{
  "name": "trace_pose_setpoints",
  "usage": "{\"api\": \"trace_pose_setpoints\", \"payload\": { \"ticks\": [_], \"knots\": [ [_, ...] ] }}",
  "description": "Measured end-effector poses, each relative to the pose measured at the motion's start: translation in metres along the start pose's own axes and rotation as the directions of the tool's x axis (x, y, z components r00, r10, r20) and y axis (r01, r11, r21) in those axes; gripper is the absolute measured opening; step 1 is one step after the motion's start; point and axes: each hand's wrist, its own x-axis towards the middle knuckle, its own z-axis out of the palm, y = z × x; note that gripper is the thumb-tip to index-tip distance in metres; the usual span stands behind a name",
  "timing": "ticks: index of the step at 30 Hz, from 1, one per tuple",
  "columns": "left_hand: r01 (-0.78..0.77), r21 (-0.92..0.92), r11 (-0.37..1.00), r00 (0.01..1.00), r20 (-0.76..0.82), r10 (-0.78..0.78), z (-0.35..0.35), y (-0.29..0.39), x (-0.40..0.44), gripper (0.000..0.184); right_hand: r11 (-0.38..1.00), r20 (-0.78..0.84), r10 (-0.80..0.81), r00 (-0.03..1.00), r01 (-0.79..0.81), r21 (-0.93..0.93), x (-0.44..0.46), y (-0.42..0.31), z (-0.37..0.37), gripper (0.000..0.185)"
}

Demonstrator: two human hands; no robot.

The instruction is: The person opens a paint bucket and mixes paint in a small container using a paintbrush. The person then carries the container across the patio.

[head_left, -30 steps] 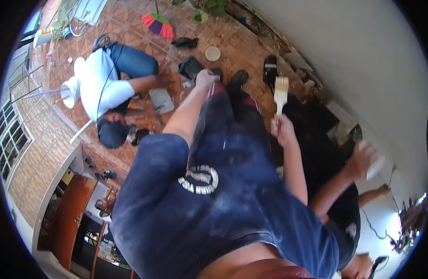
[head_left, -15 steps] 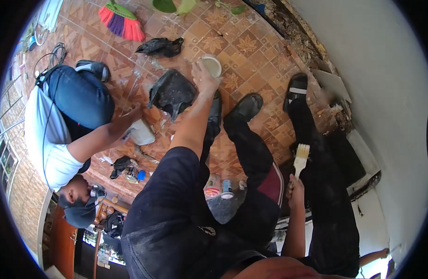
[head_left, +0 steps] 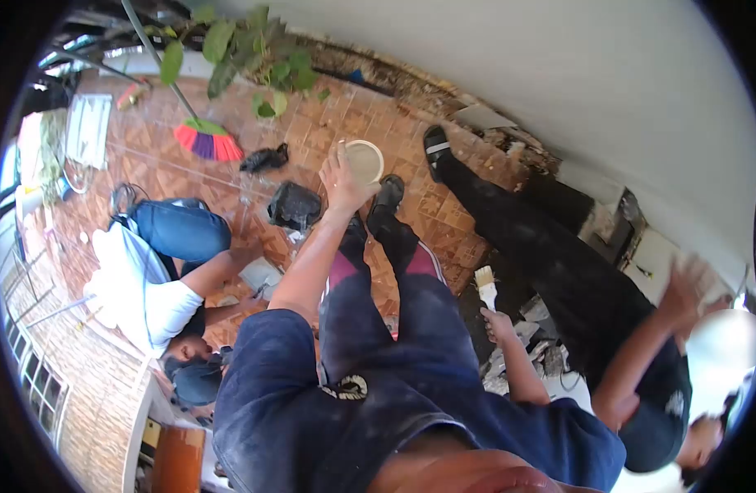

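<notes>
My left hand (head_left: 345,182) is closed around a round tub (head_left: 365,163) with a white rim and a greyish-beige inside. It is held out in front of me, above the tiled floor. My right hand (head_left: 499,326) grips the pale handle of a paintbrush (head_left: 485,279) low at my right side, its light bristles pointing away from me. The brush is apart from the tub and touches nothing that I can see.
At left a person in a white shirt (head_left: 135,283) crouches by a pale container (head_left: 261,275). Another person in black (head_left: 559,263) is close on my right, by the white wall (head_left: 575,74). Black plastic bags (head_left: 294,205), a broom (head_left: 207,141) and a leafy plant (head_left: 267,70) are ahead.
The view has tilted up and turned, bringing in the plant and the upper body of the person at right, whose hand is raised. My feet are closer together. Both hands keep their holds.
</notes>
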Motion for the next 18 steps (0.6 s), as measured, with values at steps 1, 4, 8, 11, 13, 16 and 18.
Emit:
{"api": "trace_pose_setpoints", "payload": {
  "ticks": [1,4,8,11,13,16,18],
  "knots": [
    [-0.036,-0.002,0.999,0.999,-0.017,0.036,-0.027,0.034,-0.007,0.118,0.999,0.037,0.008,0.999,-0.009,0.032,-0.018,0.008,-0.008,0.032],
    [-0.244,-0.110,0.963,0.968,0.035,0.249,-0.102,0.135,-0.018,0.119,0.996,0.050,-0.080,0.996,0.078,0.045,-0.059,0.037,-0.029,0.033],
    [-0.459,-0.137,0.878,0.885,0.011,0.465,-0.189,0.265,-0.042,0.119,0.977,-0.045,-0.207,0.977,0.209,0.040,-0.057,0.086,-0.042,0.037],
    [-0.585,-0.223,0.780,0.796,0.026,0.604,-0.230,0.343,-0.054,0.120,0.976,-0.040,-0.183,0.982,0.187,0.116,-0.045,0.096,-0.048,0.040],
    [-0.738,-0.233,0.634,0.663,-0.073,0.745,-0.242,0.383,-0.064,0.123,0.975,-0.027,-0.170,0.985,0.172,0.141,-0.046,0.100,-0.050,0.039],
    [-0.735,-0.327,0.594,0.622,0.025,0.783,-0.258,0.446,-0.085,0.127,0.971,-0.034,-0.190,0.981,0.193,0.140,-0.056,0.105,-0.053,0.038],
    [-0.779,-0.319,0.539,0.562,0.025,0.827,-0.260,0.479,-0.099,0.129,0.964,-0.047,-0.195,0.980,0.201,0.175,-0.054,0.108,-0.053,0.038]
  ]
}}
